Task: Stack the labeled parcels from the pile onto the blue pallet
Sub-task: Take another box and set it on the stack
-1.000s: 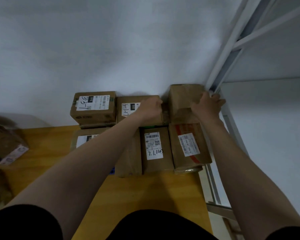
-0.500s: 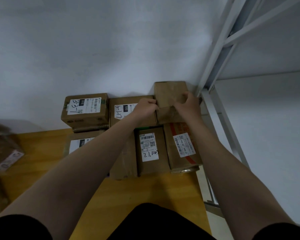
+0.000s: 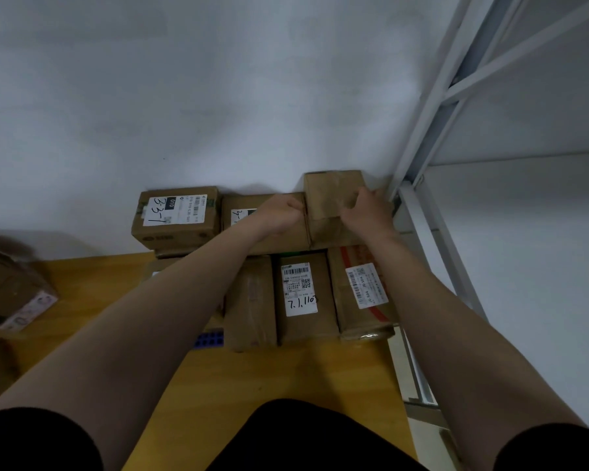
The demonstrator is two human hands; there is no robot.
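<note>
A plain brown parcel stands at the back right of the stack against the wall. My left hand grips its left edge and my right hand grips its right front. Beside it sit a parcel marked 3-3-7 and another labeled parcel, partly hidden by my left arm. In front lie a plain parcel, one marked 7.1.1103 and a red-taped one. A sliver of the blue pallet shows beneath them.
A white metal rack stands close on the right, its post next to the held parcel. More brown parcels lie on the yellow floor at the left. The white wall is right behind the stack.
My right hand has slid from the parcel's right edge onto its front face, and my left hand has closed on its left edge. The view has shifted slightly.
</note>
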